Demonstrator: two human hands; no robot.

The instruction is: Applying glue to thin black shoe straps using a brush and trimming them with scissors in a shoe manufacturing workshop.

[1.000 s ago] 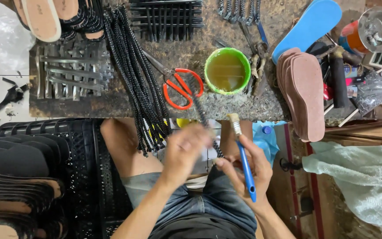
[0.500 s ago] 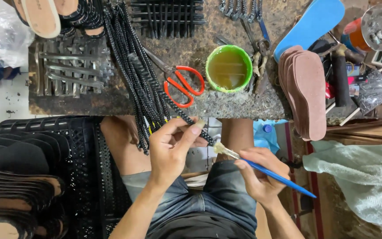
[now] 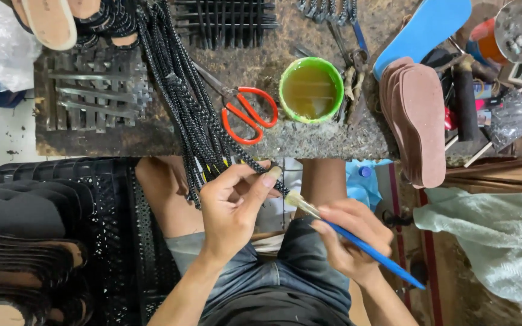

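Observation:
My left hand pinches the near end of a black braided strap from a bundle of such straps that hangs over the bench's front edge. My right hand holds a blue-handled brush, and its pale bristle tip touches the strap end just right of my left fingers. A green cup of yellowish glue stands on the bench above my hands. Red-handled scissors lie beside the cup.
A stack of brown insoles and a blue insole lie at the bench's right. Metal strips lie at its left. Black crates with stacked soles stand left of my legs. A pale green cloth lies at the right.
The brush swung from upright to slanting, its tip now against the strap end. My left hand shifted slightly and took hold of one strap's end.

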